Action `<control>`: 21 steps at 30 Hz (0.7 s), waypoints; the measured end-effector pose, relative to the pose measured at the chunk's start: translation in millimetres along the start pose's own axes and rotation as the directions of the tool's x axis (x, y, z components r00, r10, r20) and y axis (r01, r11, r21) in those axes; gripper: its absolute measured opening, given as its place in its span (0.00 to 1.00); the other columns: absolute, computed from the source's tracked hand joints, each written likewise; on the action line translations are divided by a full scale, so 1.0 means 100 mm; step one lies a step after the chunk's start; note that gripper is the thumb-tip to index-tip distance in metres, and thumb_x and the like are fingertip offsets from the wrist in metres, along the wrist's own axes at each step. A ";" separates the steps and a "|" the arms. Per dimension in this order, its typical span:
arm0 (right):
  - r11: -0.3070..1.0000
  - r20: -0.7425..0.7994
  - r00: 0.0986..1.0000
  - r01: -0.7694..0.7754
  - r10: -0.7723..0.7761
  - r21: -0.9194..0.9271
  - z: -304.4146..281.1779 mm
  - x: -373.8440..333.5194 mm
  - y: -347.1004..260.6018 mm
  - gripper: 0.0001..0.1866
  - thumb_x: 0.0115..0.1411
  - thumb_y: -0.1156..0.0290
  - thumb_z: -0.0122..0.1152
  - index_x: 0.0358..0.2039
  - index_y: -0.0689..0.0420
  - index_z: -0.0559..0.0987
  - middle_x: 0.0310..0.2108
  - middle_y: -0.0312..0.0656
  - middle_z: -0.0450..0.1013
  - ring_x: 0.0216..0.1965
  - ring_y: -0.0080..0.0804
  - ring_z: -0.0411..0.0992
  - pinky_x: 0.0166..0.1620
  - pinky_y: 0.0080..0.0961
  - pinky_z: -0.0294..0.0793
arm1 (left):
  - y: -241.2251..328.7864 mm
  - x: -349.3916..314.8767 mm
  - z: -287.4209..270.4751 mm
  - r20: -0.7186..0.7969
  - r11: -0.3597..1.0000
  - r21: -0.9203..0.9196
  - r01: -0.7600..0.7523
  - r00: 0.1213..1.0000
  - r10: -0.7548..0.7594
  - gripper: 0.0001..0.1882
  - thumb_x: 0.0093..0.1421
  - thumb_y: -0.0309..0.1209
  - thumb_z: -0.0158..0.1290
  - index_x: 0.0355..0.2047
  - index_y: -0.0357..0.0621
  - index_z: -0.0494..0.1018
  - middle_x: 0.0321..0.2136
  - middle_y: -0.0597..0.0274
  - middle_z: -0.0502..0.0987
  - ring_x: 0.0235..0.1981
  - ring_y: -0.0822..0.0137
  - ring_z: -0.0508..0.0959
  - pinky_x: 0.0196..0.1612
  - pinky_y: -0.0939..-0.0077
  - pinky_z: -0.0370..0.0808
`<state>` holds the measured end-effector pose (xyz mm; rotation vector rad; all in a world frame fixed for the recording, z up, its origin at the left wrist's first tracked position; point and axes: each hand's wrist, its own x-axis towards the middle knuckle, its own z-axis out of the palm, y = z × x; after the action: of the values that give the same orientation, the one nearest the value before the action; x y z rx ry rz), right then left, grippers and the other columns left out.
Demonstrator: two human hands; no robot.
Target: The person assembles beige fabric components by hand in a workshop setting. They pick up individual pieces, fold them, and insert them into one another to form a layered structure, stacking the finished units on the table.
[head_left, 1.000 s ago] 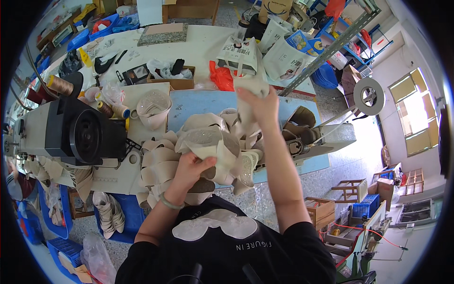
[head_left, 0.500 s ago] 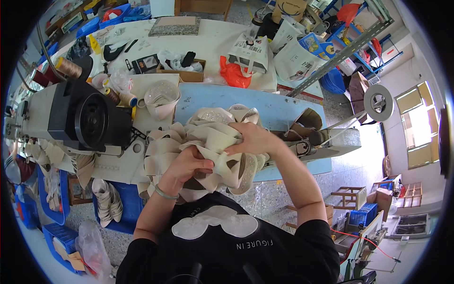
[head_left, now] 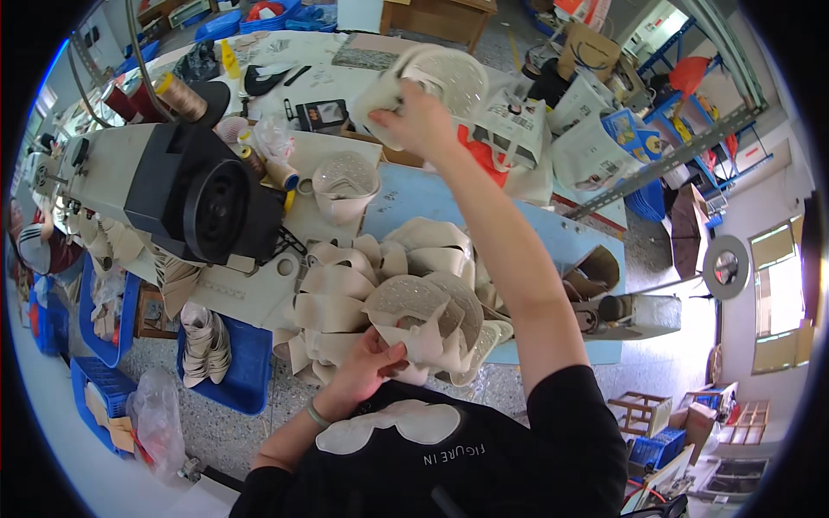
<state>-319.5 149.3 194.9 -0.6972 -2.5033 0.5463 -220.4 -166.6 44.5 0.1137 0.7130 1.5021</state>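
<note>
Cream curved pieces (head_left: 332, 281), some with sparkly inner faces, lie heaped in front of the person's body, partly across a light-blue board (head_left: 423, 194) and partly over the pale worktop to its left. At the near side of the heap, the left hand (head_left: 370, 367) grips the lower edge of a near cream piece (head_left: 408, 312), its thumb laid over the material and its fingers mostly hidden beneath; this piece shows a rounded, glittery inside and rests against others of the same kind. A pale bangle (head_left: 317, 416) circles the left wrist. The right hand (head_left: 414, 121) is stretched out well beyond the heap, its fingers curled around a raised cream piece (head_left: 453, 76) whose sparkly opening faces the camera; how many layers it holds, I cannot tell. Below that hand, a red bag (head_left: 486, 160) is partly covered by the forearm, just beside a white bag (head_left: 516, 129). Left of the blue board stands a nested cream stack (head_left: 345, 186), near a sewing machine (head_left: 220, 198) with a big black wheel. Thread spools (head_left: 181, 97) stand behind the machine. Lower down on the left, a blue tray (head_left: 250, 367) holds strappy cream uppers (head_left: 207, 345), side by side.
</note>
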 end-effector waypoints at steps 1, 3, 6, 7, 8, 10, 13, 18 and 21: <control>0.995 0.029 1.000 0.015 -0.012 -0.094 0.24 0.10 -0.01 0.26 0.51 0.57 0.65 0.47 0.56 0.73 0.40 0.48 0.77 0.41 0.44 0.76 0.45 0.40 0.73 | -0.03 -0.01 -0.09 0.025 1.000 -0.010 0.013 1.000 -0.012 0.30 0.58 0.30 0.59 0.57 0.43 0.58 0.45 0.60 0.74 0.43 0.67 0.77 0.42 0.73 0.76; 0.977 0.063 0.997 0.050 -0.038 -0.206 0.88 0.20 0.14 0.27 0.52 0.56 0.63 0.49 0.55 0.72 0.44 0.45 0.76 0.47 0.42 0.74 0.52 0.44 0.67 | 0.04 -0.08 0.04 -0.046 0.999 -0.040 0.007 0.999 -0.009 0.30 0.57 0.31 0.60 0.56 0.43 0.59 0.43 0.60 0.75 0.40 0.67 0.78 0.41 0.74 0.76; 0.921 0.279 0.960 0.102 0.007 -0.375 1.92 0.11 0.65 0.31 0.52 0.54 0.63 0.54 0.54 0.69 0.48 0.45 0.73 0.52 0.39 0.71 0.58 0.47 0.59 | 0.25 -0.18 0.26 -0.194 0.999 -0.015 -0.048 0.980 0.044 0.30 0.58 0.32 0.59 0.56 0.42 0.58 0.44 0.56 0.75 0.39 0.65 0.79 0.44 0.69 0.76; 0.916 0.403 0.914 0.124 0.044 -0.381 2.14 -0.03 0.76 0.32 0.53 0.53 0.63 0.55 0.53 0.69 0.48 0.45 0.72 0.52 0.39 0.70 0.58 0.48 0.57 | 0.29 -0.21 0.27 -0.204 0.998 -0.023 -0.063 0.977 0.057 0.30 0.58 0.32 0.59 0.56 0.41 0.58 0.44 0.56 0.75 0.39 0.64 0.79 0.44 0.69 0.76; 0.908 0.515 0.853 0.148 0.082 -0.391 2.25 -0.12 0.82 0.33 0.53 0.52 0.63 0.56 0.53 0.68 0.49 0.45 0.72 0.52 0.39 0.69 0.59 0.49 0.56 | 0.34 -0.19 0.28 -0.205 0.996 -0.029 -0.082 0.976 0.074 0.29 0.58 0.32 0.58 0.56 0.41 0.58 0.44 0.55 0.75 0.40 0.64 0.79 0.45 0.68 0.76; 0.899 0.170 0.958 0.278 -0.232 -0.338 2.20 -0.39 0.70 0.32 0.54 0.51 0.62 0.55 0.54 0.69 0.49 0.46 0.71 0.51 0.40 0.70 0.57 0.46 0.59 | 0.41 -0.14 0.30 -0.214 0.989 -0.058 -0.134 0.969 0.119 0.29 0.58 0.31 0.58 0.56 0.40 0.58 0.44 0.53 0.75 0.42 0.62 0.79 0.44 0.68 0.76; 0.934 0.449 0.848 0.135 -0.281 0.330 0.91 -0.69 0.11 0.25 0.56 0.52 0.59 0.48 0.55 0.76 0.44 0.47 0.74 0.45 0.42 0.72 0.49 0.38 0.68 | 0.38 -0.04 0.23 -0.174 0.988 -0.080 -0.132 0.978 0.117 0.29 0.58 0.29 0.58 0.56 0.41 0.57 0.43 0.52 0.76 0.41 0.62 0.79 0.44 0.70 0.76; 0.941 0.688 0.653 0.131 -0.318 0.311 -0.57 -1.72 -0.11 0.13 0.51 0.58 0.66 0.31 0.54 0.80 0.25 0.40 0.74 0.29 0.33 0.74 0.32 0.28 0.72 | 0.36 0.14 0.41 -0.118 0.994 0.007 -0.105 0.987 0.105 0.31 0.58 0.29 0.58 0.57 0.39 0.55 0.39 0.56 0.77 0.38 0.68 0.78 0.38 0.75 0.75; 0.918 0.511 0.855 -0.269 0.088 0.291 -0.68 -2.34 -0.09 0.09 0.53 0.63 0.67 0.30 0.55 0.81 0.23 0.40 0.75 0.22 0.28 0.73 0.26 0.25 0.70 | 0.28 0.20 0.45 -0.169 0.881 0.471 -0.046 0.975 0.142 0.37 0.56 0.35 0.61 0.58 0.34 0.53 0.34 0.60 0.77 0.33 0.75 0.75 0.32 0.81 0.71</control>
<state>-109.2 27.0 174.8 -0.7245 -2.6830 1.3602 -224.7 -129.0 86.7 0.3713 1.2422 1.4196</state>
